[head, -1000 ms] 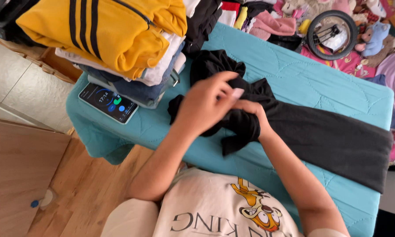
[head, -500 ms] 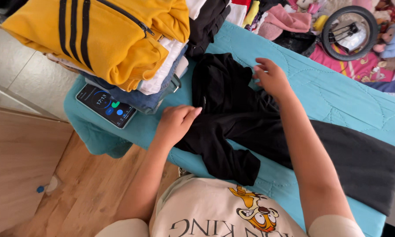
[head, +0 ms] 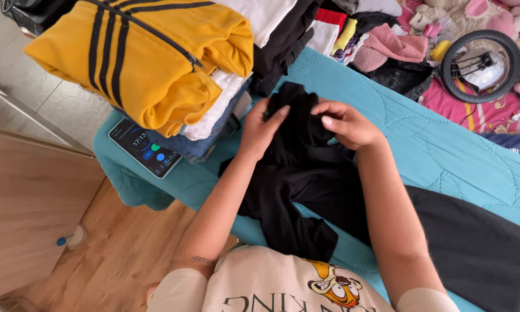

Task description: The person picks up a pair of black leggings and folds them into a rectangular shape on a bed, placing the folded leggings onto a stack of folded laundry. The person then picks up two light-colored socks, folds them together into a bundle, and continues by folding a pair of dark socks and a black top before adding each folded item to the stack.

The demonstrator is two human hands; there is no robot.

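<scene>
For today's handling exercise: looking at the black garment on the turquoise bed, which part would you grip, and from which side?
Probably grip the bunched far end of the black garment, coming in from both sides as the left hand and right hand do. There the cloth stands up in a gathered ridge; the rest lies flat on the turquoise cover, giving little to pinch.

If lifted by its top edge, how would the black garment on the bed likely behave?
Likely floppy: the black garment already bunches into folds between the left hand and right hand. Probably light, sagging rather than holding shape. It should not slide much on the quilted teal cover.
</scene>
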